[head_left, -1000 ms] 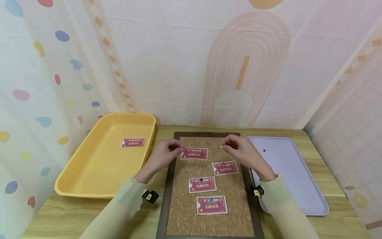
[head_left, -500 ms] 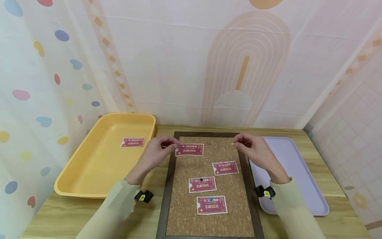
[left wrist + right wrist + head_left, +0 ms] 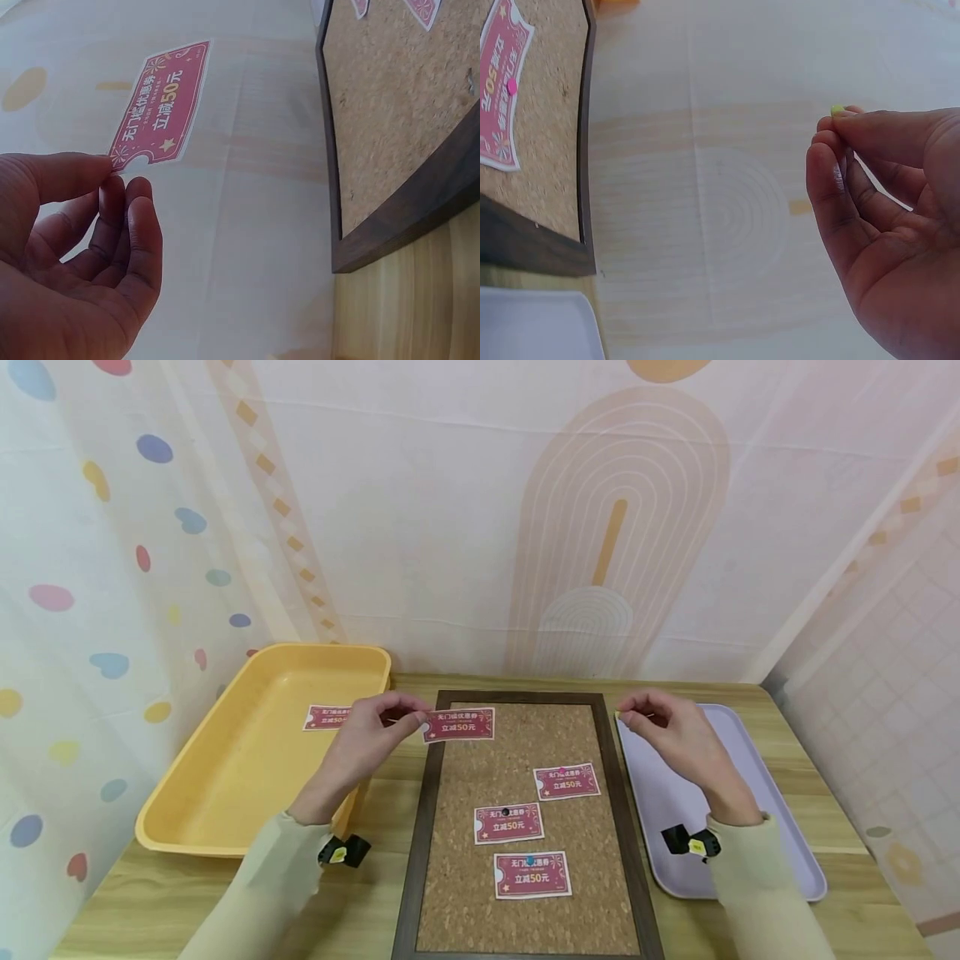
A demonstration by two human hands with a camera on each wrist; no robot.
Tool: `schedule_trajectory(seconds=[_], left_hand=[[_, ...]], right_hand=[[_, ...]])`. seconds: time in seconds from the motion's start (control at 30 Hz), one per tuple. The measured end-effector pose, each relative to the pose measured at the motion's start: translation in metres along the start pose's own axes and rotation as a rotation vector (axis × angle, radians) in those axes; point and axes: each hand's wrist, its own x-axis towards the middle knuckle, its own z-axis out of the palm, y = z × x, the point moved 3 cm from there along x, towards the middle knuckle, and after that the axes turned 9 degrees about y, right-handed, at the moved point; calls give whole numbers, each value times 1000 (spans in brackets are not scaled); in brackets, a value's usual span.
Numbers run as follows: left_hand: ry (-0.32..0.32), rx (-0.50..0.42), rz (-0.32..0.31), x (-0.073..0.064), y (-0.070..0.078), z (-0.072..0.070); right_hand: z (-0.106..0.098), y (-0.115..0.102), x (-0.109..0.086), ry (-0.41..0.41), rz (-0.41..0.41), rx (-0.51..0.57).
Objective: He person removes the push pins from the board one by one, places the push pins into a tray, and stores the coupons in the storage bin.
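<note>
My left hand (image 3: 358, 747) pinches a red paper coupon (image 3: 459, 725) by its left edge between thumb and index finger. The coupon hangs in the air over the upper left corner of the cork board (image 3: 468, 785). Between the thumb and fingertips of my right hand (image 3: 682, 743) is a small yellow pushpin (image 3: 837, 110), of which only the head shows. That hand is above the left edge of the lilac tray (image 3: 727, 810). Three coupons lie on the cork: one with a pink pin (image 3: 567, 785), one with a black pin (image 3: 506, 812), one with a blue pin (image 3: 530, 861).
A yellow bin (image 3: 225, 793) stands left of the board with another coupon (image 3: 324, 718) inside, partly behind my left hand. The board's dark wooden frame (image 3: 423, 852) rests on a wood-grain table (image 3: 832, 752). A patterned curtain (image 3: 435, 527) closes off the back.
My hands have moved apart. The left carries the coupon leftward and slightly up, partly past the frame. The right takes the pushpin rightward off the board, now covering the tray's red pin.
</note>
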Motion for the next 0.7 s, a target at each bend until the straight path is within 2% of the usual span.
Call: schedule_trajectory(seconds=[0.27, 0.43, 0.7], left_hand=[[42, -6, 14, 1, -1, -15], [63, 10, 10, 0, -5, -24], [104, 42, 46, 1, -11, -40]], right_hand=[[-16, 6, -3, 50, -23, 13], [-25, 12, -4, 61, -8, 12], [-36, 20, -6, 95, 1, -2]])
